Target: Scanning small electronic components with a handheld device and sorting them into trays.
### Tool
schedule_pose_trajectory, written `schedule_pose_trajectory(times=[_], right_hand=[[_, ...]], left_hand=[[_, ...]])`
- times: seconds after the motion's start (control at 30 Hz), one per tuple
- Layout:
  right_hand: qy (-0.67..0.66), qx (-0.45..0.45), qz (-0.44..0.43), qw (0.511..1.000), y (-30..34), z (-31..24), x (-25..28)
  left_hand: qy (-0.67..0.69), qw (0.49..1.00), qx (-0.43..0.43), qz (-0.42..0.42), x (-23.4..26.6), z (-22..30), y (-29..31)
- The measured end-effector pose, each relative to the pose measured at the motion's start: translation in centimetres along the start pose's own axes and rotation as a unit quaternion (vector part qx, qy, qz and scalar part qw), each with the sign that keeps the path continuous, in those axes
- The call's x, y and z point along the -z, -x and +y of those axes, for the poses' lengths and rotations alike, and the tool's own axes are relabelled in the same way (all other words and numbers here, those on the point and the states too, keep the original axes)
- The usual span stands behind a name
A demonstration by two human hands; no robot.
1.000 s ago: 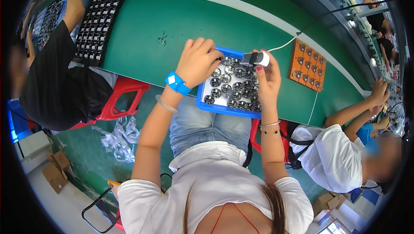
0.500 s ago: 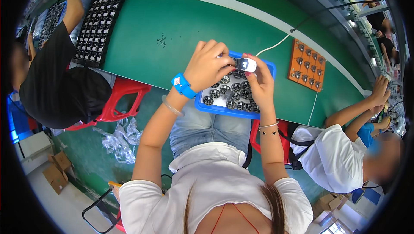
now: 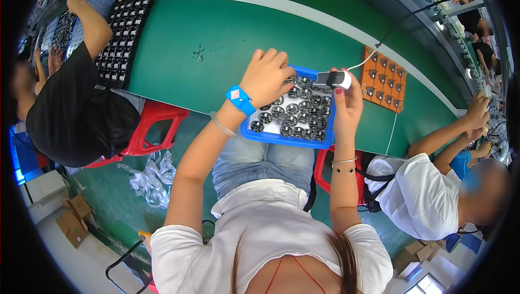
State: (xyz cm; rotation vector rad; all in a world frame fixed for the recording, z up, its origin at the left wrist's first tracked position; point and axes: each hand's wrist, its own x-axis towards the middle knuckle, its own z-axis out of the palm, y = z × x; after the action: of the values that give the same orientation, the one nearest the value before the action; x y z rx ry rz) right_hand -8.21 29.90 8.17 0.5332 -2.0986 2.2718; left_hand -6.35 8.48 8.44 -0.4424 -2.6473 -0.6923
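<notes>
A shallow blue tray (image 3: 281, 138) sits at the table's near edge, above my lap. Many small round black parts with shiny faces (image 3: 292, 109) lie on its white bottom. My left hand (image 3: 266, 80) reaches over the tray's left side. Its thumb and fingers are curled in at a round black part (image 3: 291, 79) near the far rim; the fingers partly hide it. My right hand (image 3: 348, 102) is closed around the white end of a black-and-white handheld device (image 3: 337, 80), held over the tray's far right corner. The dark end points toward my left hand.
A pale cable (image 3: 364, 62) runs from near the device to the upper right. An orange board (image 3: 383, 80) with metal fittings lies right of the tray. A black tray of parts (image 3: 125, 28) stands at left, and small dark bits (image 3: 198, 53) lie on the green table. Co-workers sit on both sides.
The device in my right hand has moved right, away from my left hand. My left fingers have come down toward the tray. The tray has shifted slightly left and more of its parts show.
</notes>
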Motion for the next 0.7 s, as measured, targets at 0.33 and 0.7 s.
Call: schedule_pose_trajectory(times=[0.33,0.7], right_hand=[[0.075,-0.019,-0.093,0.993,0.0,0.5,-0.8],[-0.05,-0.035,-0.021,0.998,0.2,1.2,-0.3]], left_hand=[[0.036,0.998,-0.049,0.028,0.7,0.8,-0.2],[0.071,0.996,-0.048,0.014,0.6,1.1,-0.4]])
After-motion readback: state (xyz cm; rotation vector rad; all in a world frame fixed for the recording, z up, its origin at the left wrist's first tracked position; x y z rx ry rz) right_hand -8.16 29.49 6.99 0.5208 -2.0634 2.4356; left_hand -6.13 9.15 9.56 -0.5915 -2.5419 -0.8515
